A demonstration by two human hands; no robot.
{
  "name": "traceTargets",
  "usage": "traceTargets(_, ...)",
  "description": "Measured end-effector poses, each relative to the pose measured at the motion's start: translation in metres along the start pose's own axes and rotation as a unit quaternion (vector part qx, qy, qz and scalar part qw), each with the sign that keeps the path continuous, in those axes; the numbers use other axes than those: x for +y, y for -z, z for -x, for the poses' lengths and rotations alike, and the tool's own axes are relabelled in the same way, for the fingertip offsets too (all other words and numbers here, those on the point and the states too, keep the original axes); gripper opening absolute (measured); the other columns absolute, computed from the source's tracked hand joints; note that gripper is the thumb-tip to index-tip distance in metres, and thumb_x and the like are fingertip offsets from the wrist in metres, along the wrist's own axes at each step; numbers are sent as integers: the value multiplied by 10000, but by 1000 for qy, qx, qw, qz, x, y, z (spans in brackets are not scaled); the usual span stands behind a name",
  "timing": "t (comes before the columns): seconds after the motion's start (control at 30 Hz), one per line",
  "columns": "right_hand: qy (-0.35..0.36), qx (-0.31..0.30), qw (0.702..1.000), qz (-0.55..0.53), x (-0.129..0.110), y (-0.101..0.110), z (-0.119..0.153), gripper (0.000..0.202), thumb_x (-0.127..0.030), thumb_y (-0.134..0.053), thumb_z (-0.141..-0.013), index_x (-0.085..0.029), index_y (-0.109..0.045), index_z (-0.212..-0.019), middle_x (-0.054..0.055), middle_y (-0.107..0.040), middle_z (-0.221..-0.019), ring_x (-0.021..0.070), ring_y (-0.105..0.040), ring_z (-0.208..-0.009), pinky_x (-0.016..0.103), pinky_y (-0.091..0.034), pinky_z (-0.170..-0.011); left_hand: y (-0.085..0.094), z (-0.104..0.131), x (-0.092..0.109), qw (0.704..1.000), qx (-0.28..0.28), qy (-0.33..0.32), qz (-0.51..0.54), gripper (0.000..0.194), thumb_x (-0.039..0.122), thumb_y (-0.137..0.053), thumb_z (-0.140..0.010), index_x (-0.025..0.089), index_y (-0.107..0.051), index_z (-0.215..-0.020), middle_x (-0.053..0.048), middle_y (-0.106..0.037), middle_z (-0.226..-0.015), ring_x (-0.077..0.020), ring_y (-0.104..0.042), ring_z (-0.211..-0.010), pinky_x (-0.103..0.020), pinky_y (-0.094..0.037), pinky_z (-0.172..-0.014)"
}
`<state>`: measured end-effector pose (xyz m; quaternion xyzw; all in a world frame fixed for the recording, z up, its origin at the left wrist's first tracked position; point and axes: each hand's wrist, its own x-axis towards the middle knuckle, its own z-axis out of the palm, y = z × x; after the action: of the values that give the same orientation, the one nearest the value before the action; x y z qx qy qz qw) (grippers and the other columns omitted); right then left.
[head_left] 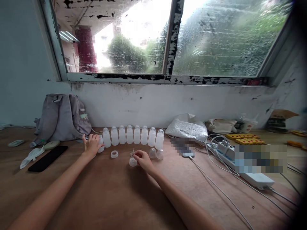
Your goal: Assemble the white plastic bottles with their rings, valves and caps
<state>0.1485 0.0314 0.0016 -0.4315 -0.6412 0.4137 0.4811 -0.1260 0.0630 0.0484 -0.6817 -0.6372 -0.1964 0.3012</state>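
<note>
Bare forearms (64,182) stretch toward the row of bottles (129,136). At its left end, the left hand (92,146), the nearer one, curves against an upright bottle (101,149), partly hiding it; I cannot tell if it grips. Before the row's middle, the right hand (142,159) pinches a clear piece (132,154), hard to make out, over a translucent ring (132,163).

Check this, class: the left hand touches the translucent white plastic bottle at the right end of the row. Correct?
No: the left hand touches the translucent white plastic bottle at the left end of the row, as the head view shows.
</note>
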Motion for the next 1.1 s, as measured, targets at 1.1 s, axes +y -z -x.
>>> traceTargets(1.1,187,-47,873,448,14,-5,10,63,-191,-436,-805,-190,-461,-862,36,-595,-862,144,-568,-686,215,-338,-547,1,53,141,930,-89,-131,330,153,172,-487,-688,174,-535,-833,-62,-567,-831,-228,-474,-808,-349,-386,-714)
